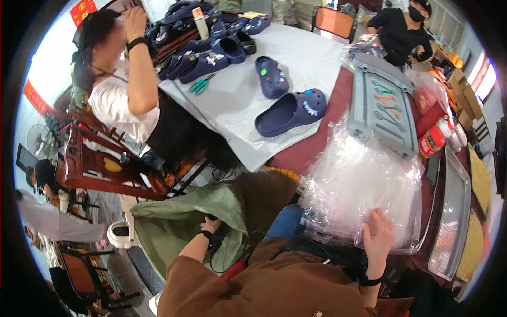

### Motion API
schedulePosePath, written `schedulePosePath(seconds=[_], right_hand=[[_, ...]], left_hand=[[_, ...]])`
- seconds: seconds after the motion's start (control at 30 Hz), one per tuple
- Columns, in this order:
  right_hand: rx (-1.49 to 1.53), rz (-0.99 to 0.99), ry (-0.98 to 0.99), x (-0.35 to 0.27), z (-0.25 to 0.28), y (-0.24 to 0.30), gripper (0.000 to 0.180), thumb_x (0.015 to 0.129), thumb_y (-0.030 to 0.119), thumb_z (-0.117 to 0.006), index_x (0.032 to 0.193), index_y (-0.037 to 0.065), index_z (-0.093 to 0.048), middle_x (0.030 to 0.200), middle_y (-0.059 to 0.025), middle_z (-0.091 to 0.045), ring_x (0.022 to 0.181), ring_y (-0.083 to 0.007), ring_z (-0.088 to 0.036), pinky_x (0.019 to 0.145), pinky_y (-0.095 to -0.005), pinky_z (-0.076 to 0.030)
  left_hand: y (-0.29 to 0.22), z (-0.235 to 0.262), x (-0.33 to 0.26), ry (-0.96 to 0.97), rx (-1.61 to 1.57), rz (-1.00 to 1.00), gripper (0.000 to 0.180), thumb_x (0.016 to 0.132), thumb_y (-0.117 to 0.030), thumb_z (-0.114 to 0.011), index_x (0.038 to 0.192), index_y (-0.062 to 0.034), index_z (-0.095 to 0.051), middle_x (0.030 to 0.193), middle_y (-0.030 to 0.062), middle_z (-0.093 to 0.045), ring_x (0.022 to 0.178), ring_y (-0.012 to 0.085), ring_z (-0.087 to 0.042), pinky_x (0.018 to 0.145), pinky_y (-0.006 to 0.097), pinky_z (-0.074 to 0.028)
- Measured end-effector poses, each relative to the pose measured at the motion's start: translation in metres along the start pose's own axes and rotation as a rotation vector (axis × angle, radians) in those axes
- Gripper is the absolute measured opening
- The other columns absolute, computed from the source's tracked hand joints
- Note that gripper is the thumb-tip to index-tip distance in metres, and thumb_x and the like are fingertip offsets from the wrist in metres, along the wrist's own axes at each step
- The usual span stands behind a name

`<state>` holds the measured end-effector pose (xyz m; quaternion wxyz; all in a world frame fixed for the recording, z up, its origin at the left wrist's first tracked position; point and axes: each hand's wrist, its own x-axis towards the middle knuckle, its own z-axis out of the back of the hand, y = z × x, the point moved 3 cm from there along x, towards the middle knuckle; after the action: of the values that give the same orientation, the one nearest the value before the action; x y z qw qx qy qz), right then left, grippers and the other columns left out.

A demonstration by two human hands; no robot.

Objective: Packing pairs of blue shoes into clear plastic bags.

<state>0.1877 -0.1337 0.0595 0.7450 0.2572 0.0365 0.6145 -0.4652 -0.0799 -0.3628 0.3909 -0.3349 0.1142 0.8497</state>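
My left hand (211, 225) reaches into the mouth of a green woven sack (182, 232). Its fingers look curled against something dark there, mostly hidden by the hand and the shadow. My right hand (379, 235) rests with outstretched fingers on the near edge of a stack of clear plastic bags (359, 185). Beyond the stack, two navy clogs with small charms lie apart on a white sheet: a nearer clog (293, 112) and a farther clog (271, 77). Teal-handled scissors (200, 85) are to their left.
More navy clogs (211, 61) crowd the table's far left. A grey plastic case (383, 100) and a red-lidded jar (432, 141) stand right, near a metal tray (451, 216). One person (119, 87) sits left; another (402, 29) is far right. A wooden chair (100, 164) stands left.
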Motion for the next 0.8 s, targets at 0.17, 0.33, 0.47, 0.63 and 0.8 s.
schedulePosePath(seconds=[0.17, 0.33, 0.47, 0.63, 0.8], right_hand=[[-0.038, -0.010, -0.039, -0.007, -0.008, -0.005, 0.047, 0.082, 0.021, -0.078, 0.125, 0.005, -0.068, 0.136, -0.0151, -0.066, 0.119, -0.0383, -0.061, 0.101, -0.0462, -0.050], [-0.008, -0.013, -0.051, -0.013, -0.003, -0.013, 0.046, 0.080, 0.022, -0.079, 0.122, 0.006, -0.068, 0.135, -0.0145, -0.066, 0.116, -0.0380, -0.062, 0.098, -0.0461, -0.052], [0.066, -0.005, -0.065, -0.008, -0.004, -0.010, 0.046, 0.080, 0.022, -0.079, 0.122, 0.006, -0.068, 0.135, -0.0147, -0.066, 0.115, -0.0385, -0.062, 0.097, -0.0461, -0.052], [0.082, 0.012, -0.086, -0.010, 0.003, -0.009, 0.048, 0.078, 0.020, -0.080, 0.122, 0.005, -0.068, 0.134, -0.0161, -0.065, 0.114, -0.0396, -0.062, 0.097, -0.0462, -0.052], [0.065, 0.058, -0.112, -0.008, -0.003, -0.011, 0.049, 0.078, 0.020, -0.081, 0.121, 0.004, -0.068, 0.133, -0.0169, -0.066, 0.113, -0.0396, -0.063, 0.096, -0.0461, -0.052]], left_hand=[[-0.087, 0.044, -0.066, 0.241, 0.226, -0.397, 0.063, 0.088, -0.056, -0.062, 0.132, -0.0112, -0.064, 0.140, 0.0252, -0.056, 0.131, 0.0376, -0.054, 0.106, 0.048, -0.044], [-0.209, 0.182, -0.234, 0.287, 0.588, -0.560, 0.045, 0.083, -0.048, -0.066, 0.088, -0.0044, -0.078, 0.085, 0.0151, -0.076, 0.085, 0.0347, -0.073, 0.078, 0.044, -0.056], [-0.277, 0.261, -0.305, -0.197, 0.137, -1.061, 0.038, 0.087, -0.045, -0.068, 0.101, -0.0104, -0.077, 0.086, 0.0134, -0.075, 0.084, 0.0333, -0.072, 0.076, 0.045, -0.056], [-0.387, 0.325, -0.294, -0.552, -0.035, -1.318, 0.064, 0.090, -0.039, -0.072, 0.141, -0.0062, -0.053, 0.139, 0.0234, -0.058, 0.124, 0.0408, -0.058, 0.103, 0.047, -0.048], [-0.495, 0.367, -0.200, -0.832, -0.089, -1.191, 0.078, 0.092, -0.042, -0.070, 0.149, 0.0023, -0.040, 0.152, 0.0375, -0.038, 0.139, 0.0534, -0.039, 0.118, 0.053, -0.033]])
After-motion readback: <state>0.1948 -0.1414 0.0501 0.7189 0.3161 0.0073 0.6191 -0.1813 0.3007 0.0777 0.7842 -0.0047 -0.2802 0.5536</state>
